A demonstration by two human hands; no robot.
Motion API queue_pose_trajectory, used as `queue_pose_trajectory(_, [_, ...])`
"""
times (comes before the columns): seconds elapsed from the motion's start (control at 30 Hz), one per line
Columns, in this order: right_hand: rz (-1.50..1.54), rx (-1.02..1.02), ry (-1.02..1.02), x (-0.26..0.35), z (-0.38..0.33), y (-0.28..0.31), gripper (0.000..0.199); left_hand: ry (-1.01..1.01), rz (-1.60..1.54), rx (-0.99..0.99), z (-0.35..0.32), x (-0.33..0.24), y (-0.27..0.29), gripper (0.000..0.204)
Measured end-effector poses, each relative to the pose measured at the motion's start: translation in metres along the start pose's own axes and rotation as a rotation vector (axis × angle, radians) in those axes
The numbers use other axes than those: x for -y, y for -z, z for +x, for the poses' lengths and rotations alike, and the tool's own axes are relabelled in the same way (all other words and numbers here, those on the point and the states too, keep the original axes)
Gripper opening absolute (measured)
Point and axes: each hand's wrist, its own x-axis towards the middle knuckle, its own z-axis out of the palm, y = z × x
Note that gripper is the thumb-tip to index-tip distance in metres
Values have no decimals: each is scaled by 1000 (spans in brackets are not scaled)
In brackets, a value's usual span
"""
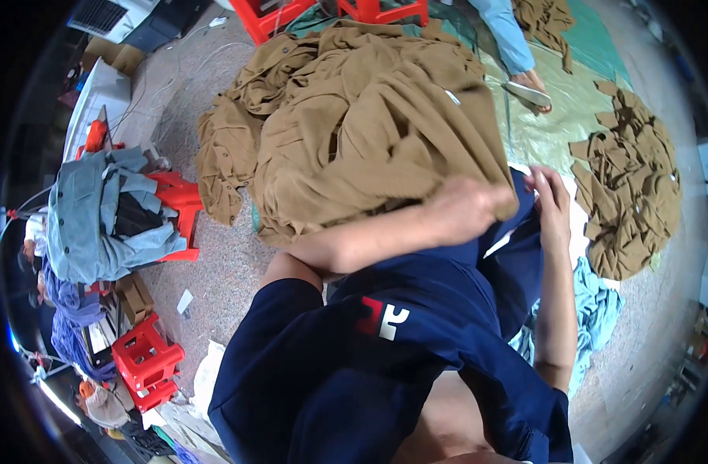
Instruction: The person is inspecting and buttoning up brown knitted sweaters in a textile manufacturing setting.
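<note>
Brown garments (pixel 354 116) are lying heaped at twelve o'clock, mostly unsorted, as the left hand (pixel 466 207) is closing its grip on one while the right hand (pixel 553 203) is pinching its edge.

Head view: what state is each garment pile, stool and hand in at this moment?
Large brown fabric garment heap: crumpled, edge gripped.
Left hand: closed on the brown heap's edge.
Right hand: fingers bent, at the heap's edge; grip unclear.
Smaller brown garment pile: flat on the floor.
Grey-blue garment bundle: draped over a red plastic stool.
Red plastic crate stool: upright, bare.
</note>
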Motion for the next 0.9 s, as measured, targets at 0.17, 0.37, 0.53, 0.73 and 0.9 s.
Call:
queue_pose_trajectory(0.17, [-437,-94,203,-17,39,-31,57,-155,-431,284,-10,-48,-41,28])
queue_pose_trajectory(0.37, [117,-43,-114,-45,44,-23,21,-38,-354,605,-31,-45,-35,30])
queue_pose_trajectory(0.53, [210,-437,135,-37,13,20,19,101,-234,622,-53,-23,-7,29])
queue_pose_trajectory(0.73, [148,-569,178,-30,-28,88,23,261,0,549,-69,-9,39,43])
queue_pose_trajectory(0.9, [73,-402,123,-25,-21,53,36,621,-653,616,-57,-11,53,50])
